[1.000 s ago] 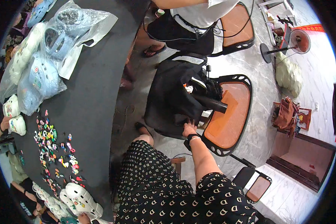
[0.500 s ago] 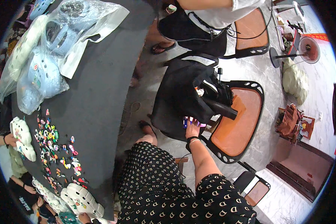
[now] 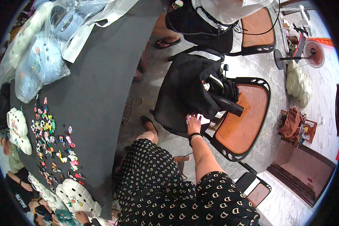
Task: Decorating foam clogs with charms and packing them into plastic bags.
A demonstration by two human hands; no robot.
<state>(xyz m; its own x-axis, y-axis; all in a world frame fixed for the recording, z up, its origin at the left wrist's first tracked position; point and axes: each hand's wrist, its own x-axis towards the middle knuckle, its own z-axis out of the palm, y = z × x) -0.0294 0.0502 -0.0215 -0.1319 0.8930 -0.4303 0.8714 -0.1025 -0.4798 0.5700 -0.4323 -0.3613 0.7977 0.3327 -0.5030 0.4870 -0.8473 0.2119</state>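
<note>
My right hand (image 3: 194,124) reaches over a black chair seat, with a dark band and a light bracelet at the wrist. Its fingers are stretched out and spread across a phone (image 3: 204,119) with a bright white screen. The hand covers much of the phone, and I cannot make out what the screen shows. Beside the phone, a black bag or bundled cloth (image 3: 190,84) lies heaped on the chair, with a black cylindrical end (image 3: 235,109) sticking out over the orange backrest (image 3: 248,120). My left hand is out of view.
On the dark table (image 3: 98,94) to the left lie many small colourful charms (image 3: 49,132), white clogs (image 3: 77,197) and pale blue clogs in plastic bags (image 3: 41,64). Other people's hands (image 3: 26,185) are at the table's far-left side. A fan (image 3: 313,54) stands behind the chairs.
The phone's screen has gone from coloured to mostly white under my right hand. My view has shifted slightly. The phone stays on the chair.
</note>
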